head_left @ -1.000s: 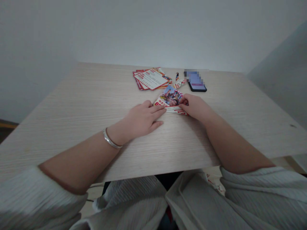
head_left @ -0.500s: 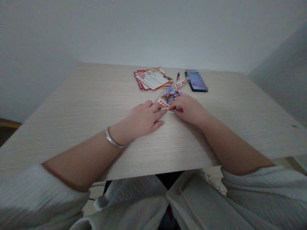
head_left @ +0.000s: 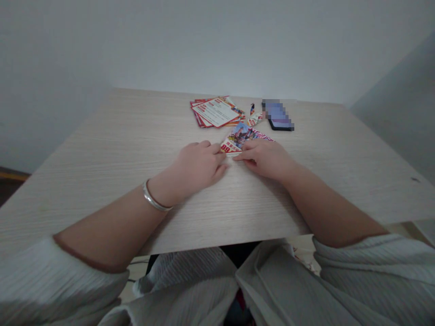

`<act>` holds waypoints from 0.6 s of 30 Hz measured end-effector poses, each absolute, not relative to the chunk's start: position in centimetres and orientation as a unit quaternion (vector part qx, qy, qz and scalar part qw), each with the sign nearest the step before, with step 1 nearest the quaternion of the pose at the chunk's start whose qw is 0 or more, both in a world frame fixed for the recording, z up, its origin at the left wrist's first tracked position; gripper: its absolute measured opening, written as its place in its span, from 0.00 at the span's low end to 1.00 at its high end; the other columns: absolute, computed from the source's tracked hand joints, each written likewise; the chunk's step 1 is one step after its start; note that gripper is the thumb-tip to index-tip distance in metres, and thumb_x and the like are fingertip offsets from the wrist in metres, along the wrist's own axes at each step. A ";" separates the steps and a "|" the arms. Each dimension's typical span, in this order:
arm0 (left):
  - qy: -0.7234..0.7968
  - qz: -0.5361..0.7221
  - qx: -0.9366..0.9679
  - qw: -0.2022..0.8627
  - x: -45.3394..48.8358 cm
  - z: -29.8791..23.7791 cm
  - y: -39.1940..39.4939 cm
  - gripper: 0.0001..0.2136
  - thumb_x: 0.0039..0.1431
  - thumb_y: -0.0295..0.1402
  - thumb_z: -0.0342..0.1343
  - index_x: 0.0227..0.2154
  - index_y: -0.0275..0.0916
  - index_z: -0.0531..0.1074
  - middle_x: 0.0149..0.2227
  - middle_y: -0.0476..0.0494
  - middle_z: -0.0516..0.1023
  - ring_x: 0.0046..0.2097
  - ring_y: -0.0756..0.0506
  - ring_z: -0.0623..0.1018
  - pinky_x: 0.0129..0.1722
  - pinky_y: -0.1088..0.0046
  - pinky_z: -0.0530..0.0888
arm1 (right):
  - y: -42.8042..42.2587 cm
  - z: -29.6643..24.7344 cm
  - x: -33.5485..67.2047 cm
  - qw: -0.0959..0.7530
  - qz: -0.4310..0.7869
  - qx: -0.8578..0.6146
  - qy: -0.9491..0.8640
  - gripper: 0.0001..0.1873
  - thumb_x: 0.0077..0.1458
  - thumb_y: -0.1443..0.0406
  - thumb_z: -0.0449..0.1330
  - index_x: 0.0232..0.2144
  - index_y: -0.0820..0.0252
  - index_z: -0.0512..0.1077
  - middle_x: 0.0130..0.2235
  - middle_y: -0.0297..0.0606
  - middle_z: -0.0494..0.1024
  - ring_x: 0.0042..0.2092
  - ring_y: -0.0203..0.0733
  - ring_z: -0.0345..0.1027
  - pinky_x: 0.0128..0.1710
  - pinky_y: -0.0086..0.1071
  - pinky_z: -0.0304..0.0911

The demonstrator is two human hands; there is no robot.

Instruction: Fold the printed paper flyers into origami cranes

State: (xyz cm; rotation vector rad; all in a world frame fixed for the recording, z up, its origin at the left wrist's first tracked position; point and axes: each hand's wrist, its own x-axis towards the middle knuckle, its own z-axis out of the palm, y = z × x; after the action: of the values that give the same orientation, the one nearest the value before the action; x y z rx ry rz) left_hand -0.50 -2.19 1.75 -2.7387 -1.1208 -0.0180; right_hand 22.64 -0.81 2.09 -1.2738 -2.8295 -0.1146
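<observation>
Both forearms come in from the lower corners and angle inward, so the hands meet over the printed flyer (head_left: 237, 137), which lies on the wood-grain table (head_left: 142, 136) right in front of the torso. Flyer looks folded, one corner pointing away from the wearer, photo print and red "89" face up, pale strip along the near edge.

Left hand (head_left: 199, 168): palm down, back up, wrist low, fingers aimed right and slightly bent. Fingertips rest on the flyer's near left corner, pressing rather than gripping. Thumb sits apart from the fingers, nearer the body, just off the paper. Silver bangle (head_left: 153, 197) on that wrist.

Right hand (head_left: 267, 158): back up, fingers curled and pointing left, covering the flyer's right part. Index tip is at the near edge, just beside the left fingertips, small gap between them. Fingers hide the contact, so can't say if it pinches the paper or only presses it.

Beyond the flyer: fanned stack of flyers (head_left: 217, 113) at far left of it, small folded paper piece (head_left: 254, 119) just behind it, smartphone (head_left: 280, 121) to the right of that, partly pixelated. Loose light sleeves (head_left: 370, 262) end near the elbows.
</observation>
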 end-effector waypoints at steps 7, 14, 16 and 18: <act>-0.410 0.021 -0.906 0.101 -0.6 2.5 -2.6 0.20 0.75 0.40 0.43 0.46 0.36 0.80 0.47 0.35 0.81 0.47 0.36 0.81 0.46 0.57 0.74 | -0.9 1.6 22.3 0.026 -0.077 -0.397 -0.914 0.21 0.71 0.64 0.54 0.58 0.45 0.79 0.46 0.44 0.79 0.46 0.47 0.68 0.40 0.36 0.55; -0.400 0.015 -0.911 0.097 -0.5 2.3 -2.7 0.20 0.76 0.41 0.43 0.55 0.40 0.77 0.49 0.37 0.80 0.48 0.36 0.80 0.46 0.58 0.74 | -1.0 2.1 22.1 -0.004 -0.085 -0.405 -0.911 0.20 0.70 0.65 0.53 0.54 0.46 0.81 0.45 0.44 0.78 0.44 0.46 0.66 0.37 0.36 0.51; -0.398 0.014 -0.912 0.101 -0.5 2.2 -2.7 0.20 0.76 0.40 0.43 0.54 0.41 0.78 0.49 0.37 0.80 0.48 0.36 0.80 0.45 0.58 0.73 | -1.1 2.4 22.1 -0.010 -0.074 -0.411 -0.908 0.19 0.70 0.65 0.53 0.51 0.48 0.83 0.45 0.44 0.78 0.44 0.46 0.66 0.37 0.36 0.50; -0.396 0.005 -0.912 0.106 -0.5 2.1 -2.7 0.19 0.76 0.40 0.43 0.52 0.40 0.79 0.48 0.37 0.80 0.47 0.36 0.80 0.45 0.58 0.73 | -1.2 2.7 22.2 -0.015 -0.064 -0.416 -0.907 0.18 0.69 0.65 0.53 0.48 0.51 0.84 0.45 0.44 0.78 0.44 0.45 0.67 0.36 0.36 0.50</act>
State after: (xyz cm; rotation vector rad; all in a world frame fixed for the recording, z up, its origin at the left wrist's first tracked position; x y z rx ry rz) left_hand -0.51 -2.66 2.10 -2.6868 -1.1668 0.0134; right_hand 22.25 -1.25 2.67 -1.3189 -2.8769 -0.2025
